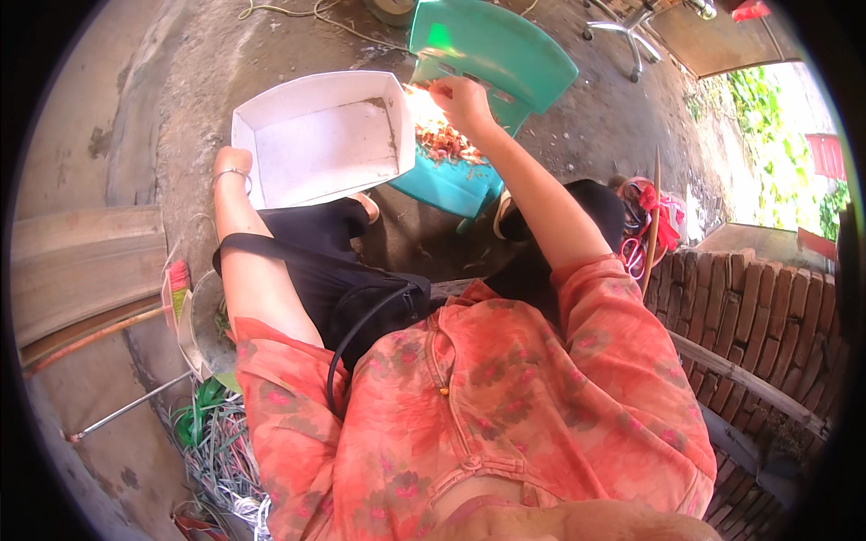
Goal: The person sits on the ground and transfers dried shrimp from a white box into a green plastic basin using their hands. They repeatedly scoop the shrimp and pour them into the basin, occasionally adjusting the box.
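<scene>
My left hand (232, 161), with a bracelet at its wrist, grips the near left corner of a white open box (318, 149). The box is tilted towards me, and its inside shows dirt marks along the right wall and no contents. At the box's right, a heap of dry reddish peels or shavings (446, 140) lies on the seat of a green plastic chair (450, 182). Over the far part of this heap is my right hand (465, 105), its fingers curled, with some reddish bits at the fingertips. Strong sunlight washes out part of the heap.
The chair's backrest (494, 47) rises behind the heap. A wheeled metal chair base (629, 40) stands far right. Pink-handled scissors (633, 257) and red cloth lie by my right leg, near a brick stack (751, 324). Plastic strips (223, 439) pile up at my left.
</scene>
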Action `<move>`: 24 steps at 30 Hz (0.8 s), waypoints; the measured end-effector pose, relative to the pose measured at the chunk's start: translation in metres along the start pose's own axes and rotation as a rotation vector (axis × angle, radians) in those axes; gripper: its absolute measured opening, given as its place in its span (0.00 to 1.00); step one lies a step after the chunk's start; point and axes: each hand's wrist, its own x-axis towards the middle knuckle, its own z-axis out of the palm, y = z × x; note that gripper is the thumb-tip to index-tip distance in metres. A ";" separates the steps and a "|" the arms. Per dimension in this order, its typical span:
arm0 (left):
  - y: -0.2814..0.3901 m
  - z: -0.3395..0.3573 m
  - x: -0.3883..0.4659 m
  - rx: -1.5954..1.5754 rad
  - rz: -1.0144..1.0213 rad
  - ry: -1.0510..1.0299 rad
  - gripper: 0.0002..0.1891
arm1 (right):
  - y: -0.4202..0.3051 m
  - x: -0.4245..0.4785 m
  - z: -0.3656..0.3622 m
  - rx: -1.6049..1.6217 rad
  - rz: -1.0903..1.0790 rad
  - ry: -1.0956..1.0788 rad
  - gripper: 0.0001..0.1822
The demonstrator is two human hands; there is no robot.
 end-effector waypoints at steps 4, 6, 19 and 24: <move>-0.010 0.016 0.021 -0.010 0.023 -0.016 0.18 | -0.044 0.001 -0.005 0.212 -0.122 -0.144 0.11; -0.020 0.026 0.033 -0.050 -0.003 -0.023 0.18 | -0.055 0.003 -0.006 0.364 -0.099 -0.294 0.11; -0.032 0.035 0.040 -0.161 -0.053 -0.031 0.16 | 0.053 0.023 0.040 -0.425 -0.008 -0.216 0.10; -0.030 0.034 0.042 -0.085 -0.020 -0.044 0.17 | 0.063 0.013 0.055 -0.691 0.036 -0.314 0.08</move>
